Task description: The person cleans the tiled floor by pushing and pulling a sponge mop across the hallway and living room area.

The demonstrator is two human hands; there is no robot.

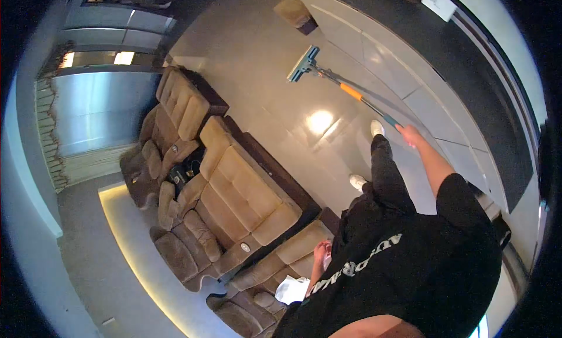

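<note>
My right hand (409,135) is wrapped round the teal grip at the upper end of a mop (351,92). An orange section marks the middle of its handle. The mop's wide teal and pale head (303,63) rests on the shiny floor, out in front of my feet. My left hand (321,251) hangs beside my body over the sofa, fingers curled in; whether something small lies in them is hard to see. Below it, a white cloth or paper (292,290) lies on the sofa next to my left forearm.
Brown padded recliner sofas (246,203) run along my left side, with dark bases. On my right stands a long pale cabinet (421,95) with a dark top. A small brown stool or box (295,13) sits beyond the mop. A lit step edge (126,238) curves behind the sofas.
</note>
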